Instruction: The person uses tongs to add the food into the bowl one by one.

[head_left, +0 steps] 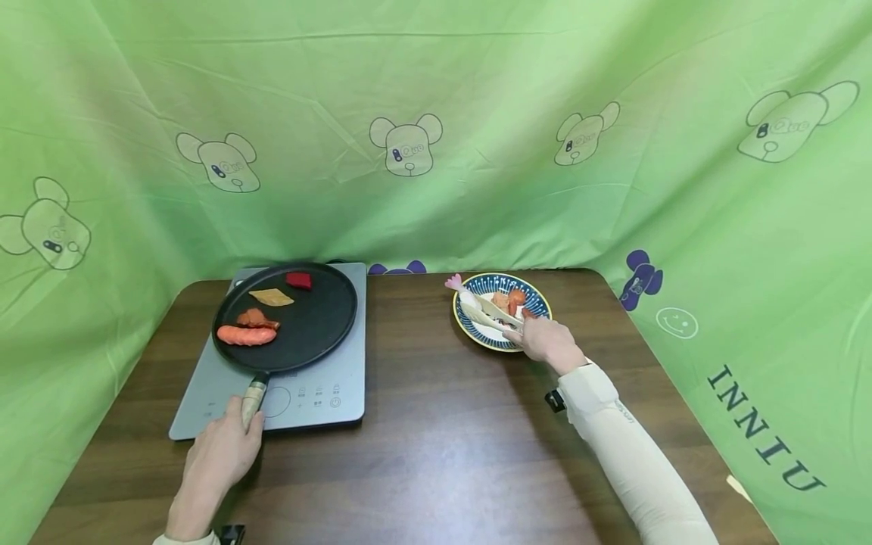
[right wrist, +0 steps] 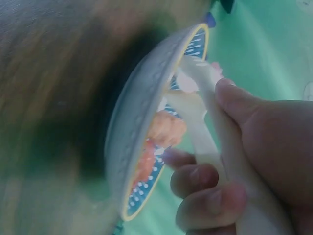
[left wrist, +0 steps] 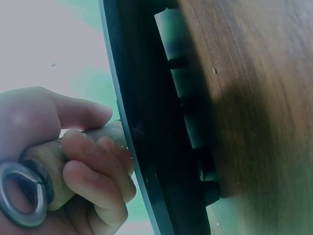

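My left hand [head_left: 225, 450] grips the wooden handle [head_left: 253, 397] of a round black frying pan [head_left: 316, 318]. In the pan lie a sausage [head_left: 247, 335], a reddish-brown food piece [head_left: 253, 317], a tan diamond-shaped slice [head_left: 272, 297] and a small red piece [head_left: 298, 281]. Cream-coloured tongs [right wrist: 234, 152] are held in my right hand [head_left: 548, 341], fingers curled round them. Their tips reach over a blue-patterned plate [head_left: 482, 284] at a white shrimp with a pink tail [head_left: 454, 282]. Whether the tips pinch the shrimp is unclear. Brownish and orange-red food pieces [head_left: 518, 297] also sit on the plate.
Under the pan stands a light grey induction cooktop [head_left: 350, 393] with touch controls. The brown wooden table [head_left: 422, 424] spans between cooktop and plate. A green printed cloth [head_left: 477, 204] hangs behind and along both sides.
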{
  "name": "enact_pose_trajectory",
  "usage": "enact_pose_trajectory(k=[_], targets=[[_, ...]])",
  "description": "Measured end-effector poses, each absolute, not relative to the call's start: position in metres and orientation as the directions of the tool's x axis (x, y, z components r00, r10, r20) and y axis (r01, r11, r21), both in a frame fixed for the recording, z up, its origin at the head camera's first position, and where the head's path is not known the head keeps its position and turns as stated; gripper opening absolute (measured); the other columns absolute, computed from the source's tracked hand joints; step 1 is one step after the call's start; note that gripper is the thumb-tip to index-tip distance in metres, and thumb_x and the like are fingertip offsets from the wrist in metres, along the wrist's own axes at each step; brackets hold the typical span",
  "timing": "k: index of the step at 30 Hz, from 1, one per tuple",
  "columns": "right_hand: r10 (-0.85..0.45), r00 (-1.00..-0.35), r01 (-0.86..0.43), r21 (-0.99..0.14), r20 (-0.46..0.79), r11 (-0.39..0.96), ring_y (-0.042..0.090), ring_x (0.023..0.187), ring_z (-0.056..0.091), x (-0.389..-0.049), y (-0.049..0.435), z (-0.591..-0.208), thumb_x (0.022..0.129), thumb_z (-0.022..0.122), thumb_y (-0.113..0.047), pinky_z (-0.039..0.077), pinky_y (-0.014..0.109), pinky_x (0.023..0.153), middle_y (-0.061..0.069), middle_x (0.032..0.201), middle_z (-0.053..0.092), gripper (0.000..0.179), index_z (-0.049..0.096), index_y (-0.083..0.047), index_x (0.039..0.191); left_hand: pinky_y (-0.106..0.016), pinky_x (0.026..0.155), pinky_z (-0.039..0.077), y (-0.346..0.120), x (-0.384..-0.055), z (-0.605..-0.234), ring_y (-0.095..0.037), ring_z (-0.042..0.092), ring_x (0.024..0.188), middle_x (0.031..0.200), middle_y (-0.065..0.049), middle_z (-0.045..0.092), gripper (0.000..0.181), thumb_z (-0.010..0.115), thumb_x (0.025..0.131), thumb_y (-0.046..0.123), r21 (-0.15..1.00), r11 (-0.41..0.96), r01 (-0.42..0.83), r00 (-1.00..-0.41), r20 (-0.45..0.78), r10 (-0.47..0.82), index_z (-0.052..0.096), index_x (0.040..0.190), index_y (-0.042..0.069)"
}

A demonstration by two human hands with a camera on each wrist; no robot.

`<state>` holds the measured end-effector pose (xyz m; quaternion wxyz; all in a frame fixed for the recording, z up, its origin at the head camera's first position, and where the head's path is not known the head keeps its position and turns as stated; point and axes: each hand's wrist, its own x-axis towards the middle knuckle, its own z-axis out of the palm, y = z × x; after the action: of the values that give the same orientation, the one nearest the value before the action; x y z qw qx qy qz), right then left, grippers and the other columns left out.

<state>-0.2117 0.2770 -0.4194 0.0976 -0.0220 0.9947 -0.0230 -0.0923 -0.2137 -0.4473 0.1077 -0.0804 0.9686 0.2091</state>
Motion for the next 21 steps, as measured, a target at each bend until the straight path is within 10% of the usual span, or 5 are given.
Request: enact_pose_trajectory(k=[8,15,21], targets=[[-0.088,-0.985,-0.080,-0.057,-0.149,0.995,0.051,0.094,0.057,-0.213,0.289,-0.426,0.094,0.044,-0.056,0.046,0.055,0.067,0.031,0.116,0.057,0.075,0.039,0.001,0.141,-0.038,0.050,0.037,-0.213,-0.091,-0.447,-0.026,0.047,0.059,0.075,-0.017,0.050,0.055,0.040,0.099,0.033,0.389,0.898,-0.205,-0.963,-0.245,-0.114,0.027,0.130,-0.010],[-0.131,-0.989,-0.127,-0.062,-0.073,0.990,0.046,0.077,0.060,-0.211,0.297,-0.437,0.095,0.045,-0.053,0.046,0.054,0.059,0.025,0.090,0.063,0.054,0.064,-0.003,0.089,-0.038,0.050,0.036,-0.213,-0.091,-0.447,-0.026,0.047,0.059,0.074,-0.016,0.050,0.055,0.041,0.099,0.032,0.385,0.901,-0.199,-0.965,-0.239,-0.111,0.027,0.130,-0.011],[-0.149,-0.988,-0.144,-0.092,-0.040,0.985,0.043,0.075,0.061,-0.211,0.302,-0.441,0.094,0.047,-0.054,0.046,0.054,0.060,0.021,0.085,0.063,0.049,0.059,-0.009,0.079,-0.038,0.050,0.037,-0.214,-0.091,-0.447,-0.026,0.047,0.059,0.074,-0.016,0.051,0.055,0.041,0.099,0.033,0.392,0.898,-0.198,-0.965,-0.238,-0.109,0.027,0.130,-0.010]])
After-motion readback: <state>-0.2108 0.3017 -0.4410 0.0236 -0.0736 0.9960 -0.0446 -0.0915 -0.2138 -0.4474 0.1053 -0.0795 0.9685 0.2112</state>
